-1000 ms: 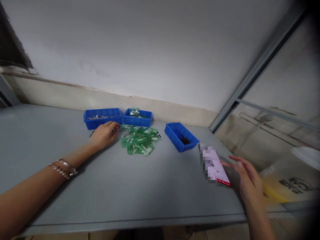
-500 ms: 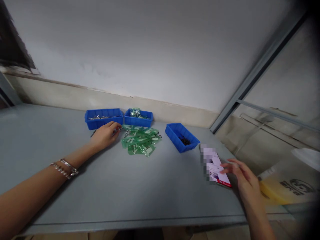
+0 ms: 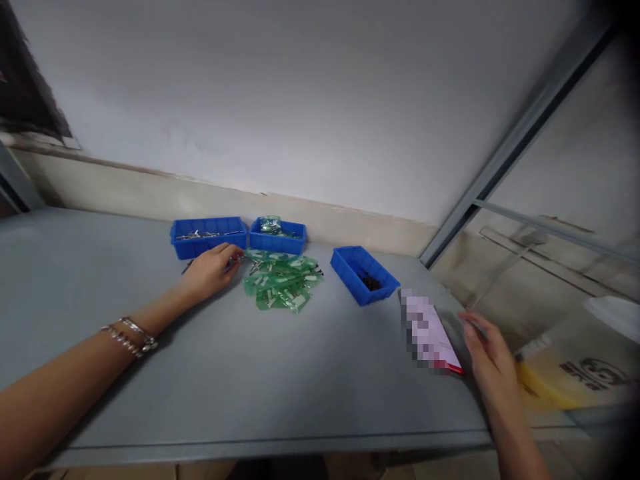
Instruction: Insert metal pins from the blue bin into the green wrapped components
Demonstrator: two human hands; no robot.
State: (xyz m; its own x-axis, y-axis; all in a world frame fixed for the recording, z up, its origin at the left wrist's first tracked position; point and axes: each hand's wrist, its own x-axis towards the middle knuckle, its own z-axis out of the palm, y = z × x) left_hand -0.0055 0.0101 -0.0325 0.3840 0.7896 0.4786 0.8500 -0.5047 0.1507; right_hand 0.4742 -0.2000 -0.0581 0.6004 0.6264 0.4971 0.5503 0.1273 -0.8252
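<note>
My left hand (image 3: 214,268), with bracelets on its wrist, rests on the table by the left edge of a pile of small green plastic packets (image 3: 283,280). Its fingers are curled together around something small and shiny that I cannot make out. Several packets show metal pieces and white labels inside. Off to the right, my right hand (image 3: 493,357) hovers beside a phone (image 3: 433,327) with a lit screen, apart from it. Its fingers are loosely bent and spread, with nothing visible in them.
A blue bin (image 3: 207,250) of metal parts stands behind my left hand. Beside it, another blue bin (image 3: 277,245) contains green packets. A third blue bin (image 3: 354,277) has dark small parts. A translucent tub (image 3: 575,373) is at the right, beyond a metal frame (image 3: 520,133).
My right hand has drawn back to the right from over the phone, and the screen's picture has changed. The left hand stays practically where it was.
</note>
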